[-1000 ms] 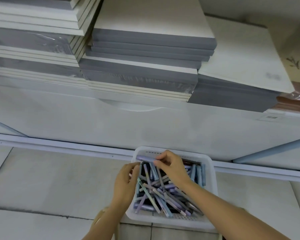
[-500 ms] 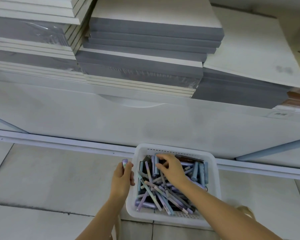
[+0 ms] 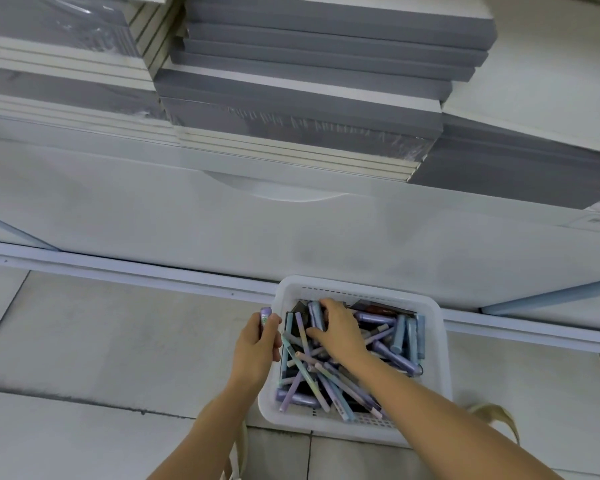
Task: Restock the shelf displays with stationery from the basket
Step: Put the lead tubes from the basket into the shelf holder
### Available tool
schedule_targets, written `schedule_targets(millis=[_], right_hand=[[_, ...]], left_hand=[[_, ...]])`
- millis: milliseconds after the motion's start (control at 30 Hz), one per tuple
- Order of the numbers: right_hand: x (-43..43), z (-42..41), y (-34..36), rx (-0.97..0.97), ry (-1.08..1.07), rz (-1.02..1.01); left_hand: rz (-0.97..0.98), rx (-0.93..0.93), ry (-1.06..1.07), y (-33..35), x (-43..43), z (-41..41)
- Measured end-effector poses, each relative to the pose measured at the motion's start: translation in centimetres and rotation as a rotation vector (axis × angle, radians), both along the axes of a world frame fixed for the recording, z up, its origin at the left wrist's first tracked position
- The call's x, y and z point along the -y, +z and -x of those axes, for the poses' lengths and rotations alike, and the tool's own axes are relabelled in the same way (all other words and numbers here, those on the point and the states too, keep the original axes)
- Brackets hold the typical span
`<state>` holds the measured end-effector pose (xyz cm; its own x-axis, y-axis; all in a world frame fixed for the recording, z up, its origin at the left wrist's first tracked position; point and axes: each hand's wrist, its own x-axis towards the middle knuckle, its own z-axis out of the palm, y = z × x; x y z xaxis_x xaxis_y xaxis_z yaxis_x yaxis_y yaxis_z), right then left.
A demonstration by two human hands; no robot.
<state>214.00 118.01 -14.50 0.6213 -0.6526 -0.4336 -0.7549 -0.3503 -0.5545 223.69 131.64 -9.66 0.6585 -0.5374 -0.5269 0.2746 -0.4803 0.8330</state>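
A white plastic basket (image 3: 437, 344) sits on the tiled floor against the shelf base, filled with several purple, blue and pastel pens and markers (image 3: 388, 351). My left hand (image 3: 257, 348) is just outside the basket's left rim, closed around a purple marker (image 3: 265, 315) whose cap sticks up above the fingers. My right hand (image 3: 340, 330) is inside the basket at its far left corner, fingers curled around a blue marker (image 3: 315, 315) lying in the pile.
Above the basket runs the white shelf front (image 3: 291, 230), with stacks of grey-spined notebooks (image 3: 309, 98) on top. A white rail (image 3: 118, 268) runs along the floor. A beige bag strap (image 3: 492, 417) lies right of the basket.
My left hand took the purple marker from the right hand and drew back outside the left rim. My right hand went back down into the far left corner of the basket onto a blue marker.
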Motion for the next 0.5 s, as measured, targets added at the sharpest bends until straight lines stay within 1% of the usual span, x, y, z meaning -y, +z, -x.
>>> schedule_targets(millis=[167,300,400,500], right_hand=[[-0.3,-0.9,0.1,-0.024,-0.087,-0.007],[-0.3,-0.5,0.4,-0.001,-0.084,0.013],[-0.2,-0.1,0.8,0.081,-0.124,-0.043],[0.2,-0.1,2.1,0.219,-0.177,-0.177]], left_hand=[[-0.001,-0.014,-0.02,0.1,0.0,-0.1],[0.001,-0.014,-0.028,-0.1,0.0,-0.1],[-0.011,-0.009,-0.038,-0.3,0.0,-0.1],[0.017,-0.051,-0.012,0.0,0.1,-0.2]])
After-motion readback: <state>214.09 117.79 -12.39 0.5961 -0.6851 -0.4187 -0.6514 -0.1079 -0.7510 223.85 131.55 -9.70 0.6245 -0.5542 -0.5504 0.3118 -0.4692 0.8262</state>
